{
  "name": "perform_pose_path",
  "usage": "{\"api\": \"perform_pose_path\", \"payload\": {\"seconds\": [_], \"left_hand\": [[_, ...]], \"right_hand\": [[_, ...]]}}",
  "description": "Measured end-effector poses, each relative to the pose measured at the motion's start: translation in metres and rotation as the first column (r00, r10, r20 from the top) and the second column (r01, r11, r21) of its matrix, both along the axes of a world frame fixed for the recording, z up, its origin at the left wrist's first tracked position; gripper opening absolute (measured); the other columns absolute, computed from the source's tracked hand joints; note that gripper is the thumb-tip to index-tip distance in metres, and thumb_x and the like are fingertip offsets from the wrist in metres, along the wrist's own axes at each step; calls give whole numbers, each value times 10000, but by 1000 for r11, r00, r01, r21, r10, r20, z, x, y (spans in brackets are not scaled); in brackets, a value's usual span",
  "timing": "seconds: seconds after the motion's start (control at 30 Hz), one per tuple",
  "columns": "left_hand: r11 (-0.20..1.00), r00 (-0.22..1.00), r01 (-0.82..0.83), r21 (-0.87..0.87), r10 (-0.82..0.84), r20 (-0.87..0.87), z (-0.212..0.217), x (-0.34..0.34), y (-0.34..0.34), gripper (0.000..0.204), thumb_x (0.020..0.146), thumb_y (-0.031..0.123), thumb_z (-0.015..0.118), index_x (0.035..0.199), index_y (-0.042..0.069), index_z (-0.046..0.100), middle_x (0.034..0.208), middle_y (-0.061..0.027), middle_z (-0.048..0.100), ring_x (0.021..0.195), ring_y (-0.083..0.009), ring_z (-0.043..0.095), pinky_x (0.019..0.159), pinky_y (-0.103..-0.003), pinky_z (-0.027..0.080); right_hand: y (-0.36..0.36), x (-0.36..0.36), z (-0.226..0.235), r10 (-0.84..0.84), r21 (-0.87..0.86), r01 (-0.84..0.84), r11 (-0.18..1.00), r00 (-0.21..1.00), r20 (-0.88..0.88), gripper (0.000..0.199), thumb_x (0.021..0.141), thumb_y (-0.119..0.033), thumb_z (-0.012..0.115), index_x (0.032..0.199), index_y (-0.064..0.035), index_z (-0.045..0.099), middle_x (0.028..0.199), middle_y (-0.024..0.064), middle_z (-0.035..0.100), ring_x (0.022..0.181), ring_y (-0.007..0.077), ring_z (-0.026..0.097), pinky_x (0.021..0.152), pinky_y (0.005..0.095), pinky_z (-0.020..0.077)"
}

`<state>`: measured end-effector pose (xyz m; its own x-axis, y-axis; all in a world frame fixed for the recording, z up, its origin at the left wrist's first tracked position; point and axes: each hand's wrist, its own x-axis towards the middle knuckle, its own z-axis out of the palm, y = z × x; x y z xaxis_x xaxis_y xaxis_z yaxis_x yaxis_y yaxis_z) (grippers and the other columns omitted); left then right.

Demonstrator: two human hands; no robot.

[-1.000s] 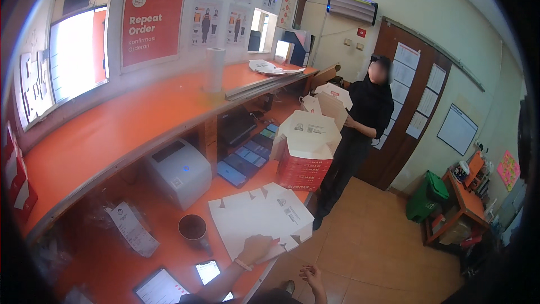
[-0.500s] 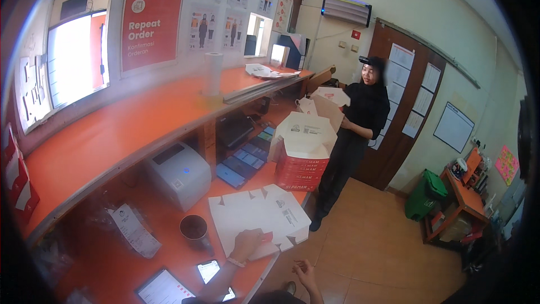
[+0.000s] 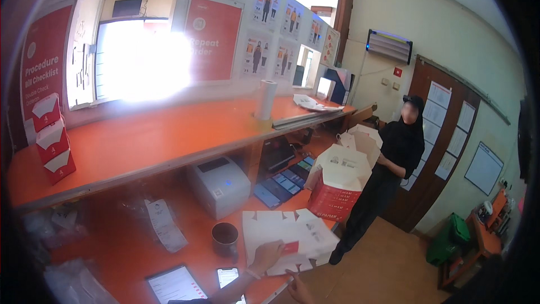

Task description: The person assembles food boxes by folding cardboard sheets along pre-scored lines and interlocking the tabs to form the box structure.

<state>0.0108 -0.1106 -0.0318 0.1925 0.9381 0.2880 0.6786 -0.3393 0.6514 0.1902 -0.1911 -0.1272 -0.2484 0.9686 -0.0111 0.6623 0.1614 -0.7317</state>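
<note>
At an orange counter [image 3: 129,231] under an orange shelf [image 3: 140,141], my left hand [image 3: 265,256] lies on a flat white cardboard box blank [image 3: 289,237], palm down, its fingers pressed onto the sheet beside a small red patch; it does not appear to pinch anything. My right hand [image 3: 298,288] enters from the lower edge just beside the near edge of the same sheet, only partly in view, and I cannot tell whether its fingers are spread or curled. The blank rests at the counter's front edge, its notched flaps spread outward. Just left of it stands a dark round cup [image 3: 225,239], and nearer to me a phone [image 3: 227,277] and a tablet [image 3: 175,285] lie face up with lit screens. A long paper receipt [image 3: 164,224] lies further left, and a grey label printer [image 3: 219,184] sits behind, under the shelf. Beyond the blank stands a stack of folded boxes [image 3: 337,188], white above and red below. A person in black clothing [image 3: 388,180] stands at the far end of the counter, hands on another white box. On the shelf stand a white paper roll [image 3: 265,100] and, at far left, three stacked red-and-white cartons [image 3: 52,139].
</note>
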Motion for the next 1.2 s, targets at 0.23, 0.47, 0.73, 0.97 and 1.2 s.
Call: {"api": "perform_pose_path", "payload": {"seconds": [0.23, 0.47, 0.73, 0.97, 1.2], "left_hand": [[967, 985, 139, 216, -157, 68, 64, -19, -12, 200, 837, 246, 486, 834, 62, 566, 717, -144, 582, 670, -324, 567, 576, -383, 449], [818, 824, 526, -230, -424, 376, 53, -14, -51, 258, 902, 253, 411, 877, 23, 523, 636, -35, 495, 552, -118, 466, 562, -302, 415], [775, 778, 585, -239, -453, 435, 23, -14, -49, 255, 900, 245, 425, 873, 18, 538, 706, -20, 517, 674, -78, 438, 627, -245, 386], [624, 679, 718, -308, -533, 505, 20, -6, -36, 284, 881, 240, 444, 905, -25, 544, 771, -60, 565, 736, -109, 490, 693, -264, 409], [709, 723, 650, -274, -466, 511, 4, -12, -26, 252, 877, 201, 456, 949, -23, 548, 813, -71, 578, 738, -125, 522, 684, -259, 428]], "right_hand": [[-21, -15, 62, -159, 332, 411, 849, 798, -581, 697, 770, -115, 548, 1347, -86, 160, 1178, 139, 393, 955, 243, 462, 735, 329, 437], [-27, 19, 119, -435, 656, 564, 501, 820, -372, 488, 812, -309, 533, 1214, -62, 410, 1360, 165, 139, 1266, 322, 165, 991, 453, 217], [-34, 15, 142, -75, 649, 166, 742, 983, -165, 267, 690, -172, 657, 926, -104, 553, 1344, 204, 167, 1264, 379, 159, 999, 473, 178], [-25, 0, 140, -191, 723, 357, 592, 933, -305, 208, 683, -119, 667, 875, -106, 589, 1341, 233, 183, 1234, 407, 218, 1007, 479, 165], [-27, -6, 153, -129, 570, 40, 821, 985, 117, 273, 791, -209, 567, 1056, -157, 532, 1342, 171, 257, 1220, 372, 277, 962, 564, 196]]}}
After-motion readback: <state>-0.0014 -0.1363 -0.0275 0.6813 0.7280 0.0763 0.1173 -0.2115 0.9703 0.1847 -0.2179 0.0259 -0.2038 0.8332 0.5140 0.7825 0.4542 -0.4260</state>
